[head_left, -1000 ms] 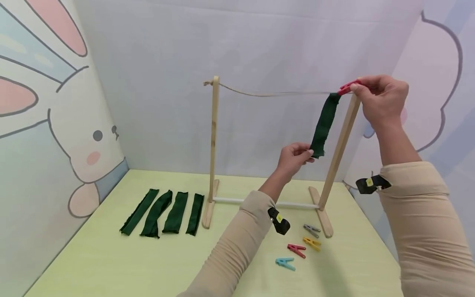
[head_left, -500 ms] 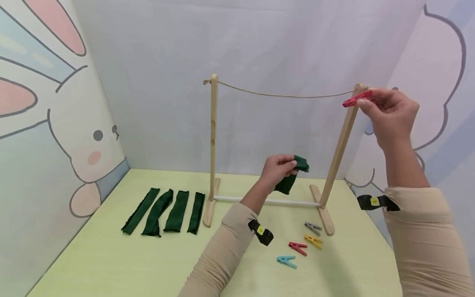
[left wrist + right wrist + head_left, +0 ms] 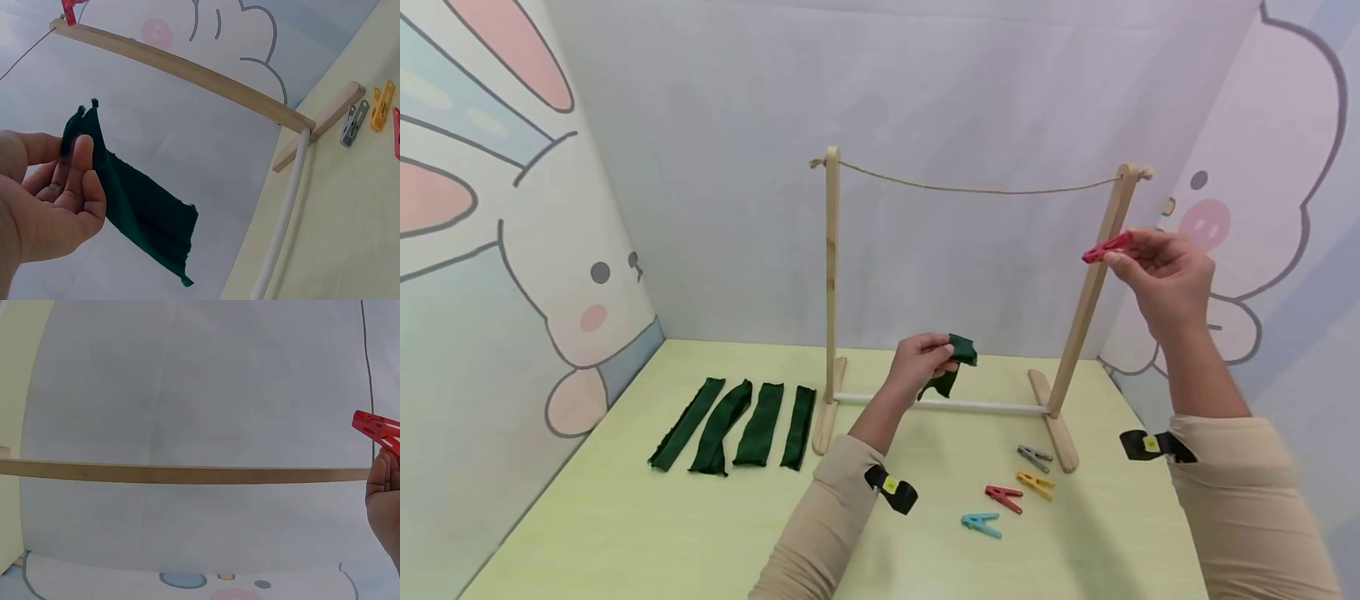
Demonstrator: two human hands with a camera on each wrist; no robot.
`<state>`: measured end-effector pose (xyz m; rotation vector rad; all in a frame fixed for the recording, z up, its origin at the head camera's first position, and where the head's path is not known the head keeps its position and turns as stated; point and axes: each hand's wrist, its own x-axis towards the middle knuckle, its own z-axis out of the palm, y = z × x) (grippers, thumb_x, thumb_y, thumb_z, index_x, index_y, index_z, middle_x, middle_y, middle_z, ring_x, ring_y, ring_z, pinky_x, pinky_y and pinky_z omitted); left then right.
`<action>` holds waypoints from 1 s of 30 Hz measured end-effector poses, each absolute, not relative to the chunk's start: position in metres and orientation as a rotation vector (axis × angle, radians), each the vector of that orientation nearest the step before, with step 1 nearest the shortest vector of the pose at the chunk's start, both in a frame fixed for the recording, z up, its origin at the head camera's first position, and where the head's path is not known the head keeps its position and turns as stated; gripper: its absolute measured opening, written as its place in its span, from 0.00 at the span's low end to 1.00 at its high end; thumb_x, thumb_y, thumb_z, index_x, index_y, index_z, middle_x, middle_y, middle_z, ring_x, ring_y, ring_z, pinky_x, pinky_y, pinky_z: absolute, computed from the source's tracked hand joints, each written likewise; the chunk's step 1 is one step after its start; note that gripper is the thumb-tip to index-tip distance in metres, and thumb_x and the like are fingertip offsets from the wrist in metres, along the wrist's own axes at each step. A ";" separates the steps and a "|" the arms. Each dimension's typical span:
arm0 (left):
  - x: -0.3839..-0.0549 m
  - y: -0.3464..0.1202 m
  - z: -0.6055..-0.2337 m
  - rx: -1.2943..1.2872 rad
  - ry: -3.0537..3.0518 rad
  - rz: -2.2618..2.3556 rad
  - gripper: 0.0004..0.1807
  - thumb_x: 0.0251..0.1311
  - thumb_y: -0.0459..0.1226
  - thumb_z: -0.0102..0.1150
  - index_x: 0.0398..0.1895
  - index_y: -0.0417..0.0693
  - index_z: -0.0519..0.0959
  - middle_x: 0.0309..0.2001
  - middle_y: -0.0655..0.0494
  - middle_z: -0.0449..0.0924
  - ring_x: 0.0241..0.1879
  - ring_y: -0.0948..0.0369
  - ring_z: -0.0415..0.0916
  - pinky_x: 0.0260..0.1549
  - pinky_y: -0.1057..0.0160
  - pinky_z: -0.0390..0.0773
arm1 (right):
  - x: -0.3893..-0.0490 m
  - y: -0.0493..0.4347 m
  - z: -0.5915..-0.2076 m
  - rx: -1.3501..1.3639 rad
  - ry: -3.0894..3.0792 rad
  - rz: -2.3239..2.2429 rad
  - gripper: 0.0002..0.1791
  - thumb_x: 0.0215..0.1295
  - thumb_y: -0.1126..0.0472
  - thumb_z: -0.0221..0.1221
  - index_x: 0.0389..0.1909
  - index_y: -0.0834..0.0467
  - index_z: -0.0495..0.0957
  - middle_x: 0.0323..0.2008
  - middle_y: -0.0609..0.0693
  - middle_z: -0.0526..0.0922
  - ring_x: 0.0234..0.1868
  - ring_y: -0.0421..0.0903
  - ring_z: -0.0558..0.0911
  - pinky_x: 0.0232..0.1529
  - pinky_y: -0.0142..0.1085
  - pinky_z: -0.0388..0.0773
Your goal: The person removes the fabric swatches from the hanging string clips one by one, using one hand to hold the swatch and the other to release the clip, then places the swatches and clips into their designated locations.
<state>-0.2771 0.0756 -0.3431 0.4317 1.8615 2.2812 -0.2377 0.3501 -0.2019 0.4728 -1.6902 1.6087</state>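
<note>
My left hand (image 3: 917, 367) pinches a dark green cloth strip (image 3: 147, 200) near one end, in front of the rack's white bottom bar. In the left wrist view the strip hangs down from thumb and fingers, its lower end loose. My right hand (image 3: 1176, 279) grips a red clothespin (image 3: 1105, 248) in front of the right post, below the string's level. The string (image 3: 970, 191) sags between the two wooden posts with nothing hanging on it. In the right wrist view the red clothespin (image 3: 378, 429) shows at the right edge, held by the fingertips.
Several green cloth strips (image 3: 758, 425) lie side by side left of the rack. Grey (image 3: 1035, 457), yellow (image 3: 1036, 484), red (image 3: 1004, 497) and blue (image 3: 982, 523) clothespins lie at the rack's front right. The wooden right post (image 3: 1088, 300) and its foot (image 3: 1054, 421) stand between the hands and wall.
The green strip has come away from the string; my left hand has carried it down and left. My right hand has moved down from the post's top, still holding the red clothespin.
</note>
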 end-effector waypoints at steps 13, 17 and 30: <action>-0.271 0.050 -0.366 0.367 1.928 2.315 0.17 0.64 0.32 0.54 0.54 0.32 0.73 0.39 0.45 0.80 0.28 0.65 0.79 0.37 0.63 0.77 | -0.239 0.351 -0.233 0.487 -1.778 1.605 0.16 0.53 0.74 0.64 0.45 0.72 0.77 0.32 0.54 0.80 0.31 0.44 0.77 0.35 0.23 0.75; -0.269 0.042 -0.372 0.354 1.923 2.319 0.17 0.64 0.32 0.53 0.55 0.32 0.73 0.39 0.45 0.80 0.28 0.64 0.79 0.42 0.56 0.76 | -0.239 0.351 -0.243 0.508 -1.762 1.664 0.16 0.53 0.75 0.63 0.45 0.74 0.76 0.31 0.54 0.80 0.30 0.44 0.77 0.34 0.23 0.75; -0.263 0.022 -0.389 0.324 1.867 2.361 0.18 0.64 0.31 0.53 0.54 0.30 0.72 0.31 0.52 0.80 0.26 0.65 0.79 0.31 0.67 0.75 | -0.240 0.346 -0.270 0.542 -1.802 1.651 0.15 0.53 0.78 0.61 0.43 0.75 0.75 0.30 0.52 0.81 0.29 0.40 0.78 0.31 0.23 0.75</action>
